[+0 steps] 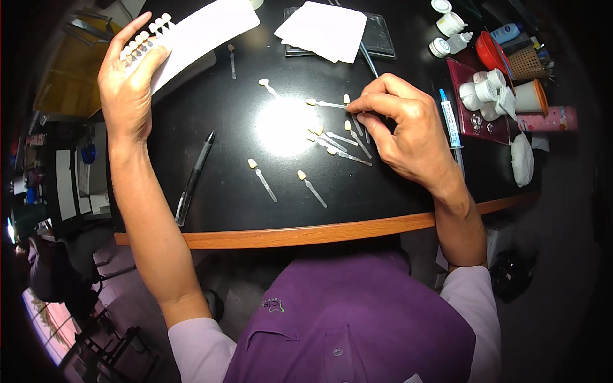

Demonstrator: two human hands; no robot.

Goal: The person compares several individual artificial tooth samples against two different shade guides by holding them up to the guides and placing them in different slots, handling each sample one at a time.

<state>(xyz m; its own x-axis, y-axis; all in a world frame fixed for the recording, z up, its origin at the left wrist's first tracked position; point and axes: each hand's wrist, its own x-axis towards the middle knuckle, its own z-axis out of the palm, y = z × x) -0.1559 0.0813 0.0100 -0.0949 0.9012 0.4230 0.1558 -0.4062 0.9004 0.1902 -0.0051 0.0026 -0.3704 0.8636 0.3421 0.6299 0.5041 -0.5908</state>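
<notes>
Nearest to the camera is the purple shirt (383, 306) of the person, filling the lower middle of the frame. Beyond it, the black table (230, 127) carries the work, which I judge to be partway.

In the upper left, the left hand (126, 89) grips a white holder (207, 32), its thumb and fingers closed on it. At the near end of this holder stands a row of tooth-shaped tabs (135, 46), so this portion is in place.

The other portion is loose: around ten stemmed tabs (262, 180) lie on the table, several crowded at the centre right and others well apart from them. These are not in the row.

Right of centre, the thumb and forefinger of the right hand (408, 121) are nearly together at one upright-lying tab (347, 99); I cannot tell whether they clamp its stem. A black pen (196, 179) lies apart, left of the loose tabs.
</notes>
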